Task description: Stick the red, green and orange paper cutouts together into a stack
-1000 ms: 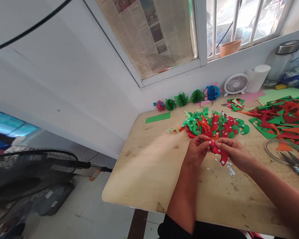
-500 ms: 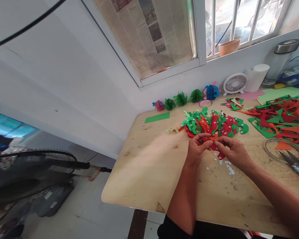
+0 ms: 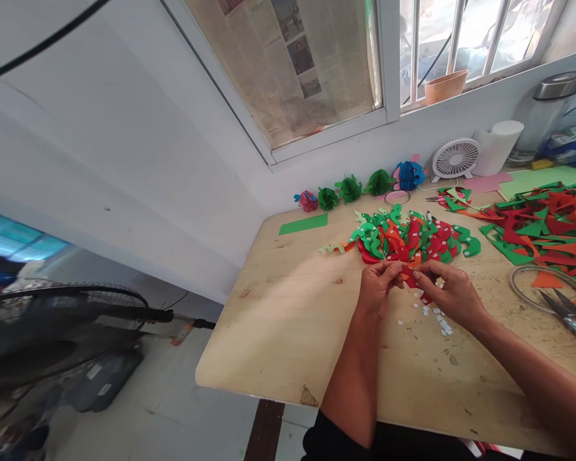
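A: Begin at the left end of the table (image 3: 269, 320). What is located there?

B: A flat green paper strip (image 3: 303, 224) lies near the rear left corner. Behind it and to its right, a row of folded paper ornaments stands along the wall: one pink (image 3: 308, 201), three green, and one blue (image 3: 409, 175).

A: State the condition of the left hand (image 3: 378, 285).

B: The grip is closed, thumb against fingers, on the left end of a red paper piece (image 3: 409, 278).

A: Specify the location of that piece.

B: Between the two hands, in front of a pile of cut paper shapes (image 3: 413, 237) in green, orange and red. Many shapes bear small white squares. Loose white squares (image 3: 444, 325) lie on the table just in front of the hands.

A: And the right hand (image 3: 454, 291)?

B: Its grip is also clamped on the red paper piece, thumb and fingertips together at the right side.

A: Continue to the right.

B: A white desk fan (image 3: 455, 159) stands at the rear, beside a white roll (image 3: 502, 147). Nearer, a heap of paper offcuts (image 3: 552, 221) extends to the right. A metal ring (image 3: 514, 288) and scissors (image 3: 569, 314) lie at its front edge.
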Demonstrator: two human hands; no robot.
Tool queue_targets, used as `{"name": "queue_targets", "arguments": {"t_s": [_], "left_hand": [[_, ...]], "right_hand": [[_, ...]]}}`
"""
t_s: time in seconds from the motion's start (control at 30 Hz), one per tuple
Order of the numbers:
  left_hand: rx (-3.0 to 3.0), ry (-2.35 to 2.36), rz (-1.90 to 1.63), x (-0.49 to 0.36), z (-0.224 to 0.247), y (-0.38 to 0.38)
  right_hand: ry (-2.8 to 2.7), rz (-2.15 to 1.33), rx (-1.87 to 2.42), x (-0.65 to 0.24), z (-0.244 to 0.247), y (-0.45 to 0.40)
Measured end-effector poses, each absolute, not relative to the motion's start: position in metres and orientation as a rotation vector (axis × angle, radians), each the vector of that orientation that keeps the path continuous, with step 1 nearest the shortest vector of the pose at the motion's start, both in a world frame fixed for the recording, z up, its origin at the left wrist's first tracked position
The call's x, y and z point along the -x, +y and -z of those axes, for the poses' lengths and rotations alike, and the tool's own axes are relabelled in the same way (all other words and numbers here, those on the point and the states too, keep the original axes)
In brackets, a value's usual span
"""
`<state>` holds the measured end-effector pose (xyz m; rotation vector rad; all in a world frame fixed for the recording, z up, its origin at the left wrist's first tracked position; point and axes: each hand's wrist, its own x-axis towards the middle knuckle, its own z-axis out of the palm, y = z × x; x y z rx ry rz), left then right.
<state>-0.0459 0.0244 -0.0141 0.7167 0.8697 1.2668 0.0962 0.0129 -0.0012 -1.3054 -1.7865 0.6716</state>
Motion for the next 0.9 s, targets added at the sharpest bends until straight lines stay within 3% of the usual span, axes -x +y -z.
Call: {"name": "queue_targets", "arguments": {"t_s": [0.9], "left_hand": [[-0.79, 1.046, -1.328, 0.0424, 0.0212, 0.0267]], "right_hand": [[-1.739, -0.782, 1.352, -0.096, 0.0058, 0.0161]]}}
